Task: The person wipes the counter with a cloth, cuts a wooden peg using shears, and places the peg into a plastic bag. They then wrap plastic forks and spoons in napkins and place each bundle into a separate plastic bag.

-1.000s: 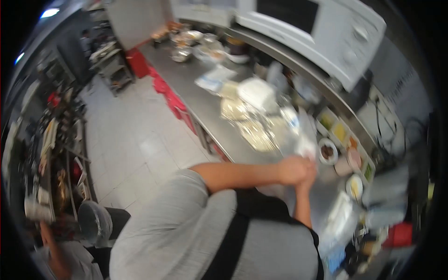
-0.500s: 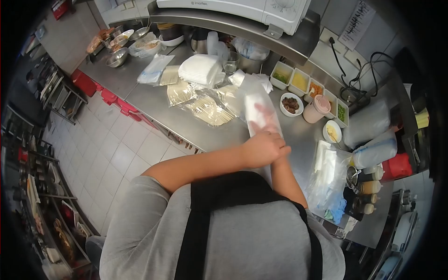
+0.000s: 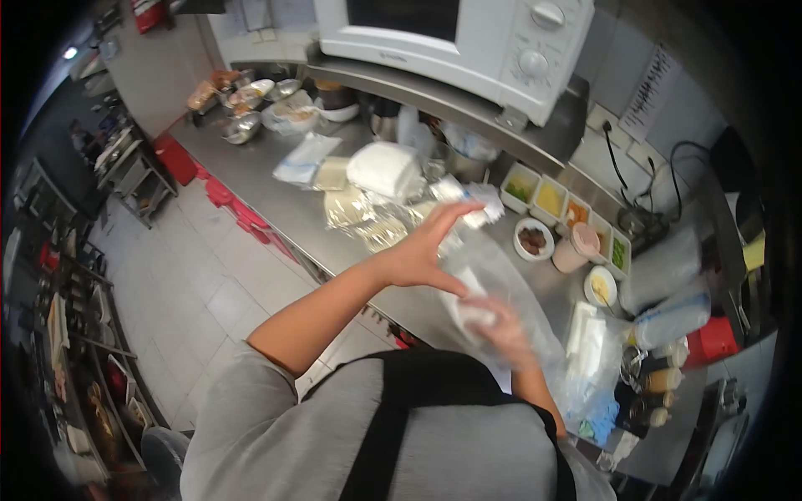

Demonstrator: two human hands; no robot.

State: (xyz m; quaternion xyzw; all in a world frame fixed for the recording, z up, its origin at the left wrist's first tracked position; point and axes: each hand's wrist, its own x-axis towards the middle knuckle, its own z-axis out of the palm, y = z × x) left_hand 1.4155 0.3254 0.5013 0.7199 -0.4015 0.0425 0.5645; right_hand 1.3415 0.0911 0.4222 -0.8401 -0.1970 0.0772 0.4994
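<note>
My left hand is raised over the counter, thumb and fingers spread wide apart with nothing between them. Below and to its right, my right hand is smeared by motion and overlaps a clear plastic bag. Something white shows through the plastic by its fingertips; whether the hand grips it I cannot tell. Just beyond my left hand lie clear-wrapped bundles of pale disposable cutlery and a stack of white foam containers.
Along the right back edge stand several tubs of chopped toppings, a bowl of brown pieces and a pink-lidded jar. White plastic bags and sauce bottles lie farther right. A microwave sits on the shelf above.
My left hand has left my right wrist, risen and opened. My right hand has drawn back toward my body, and the bag now lies spread lower. The view has tilted up.
</note>
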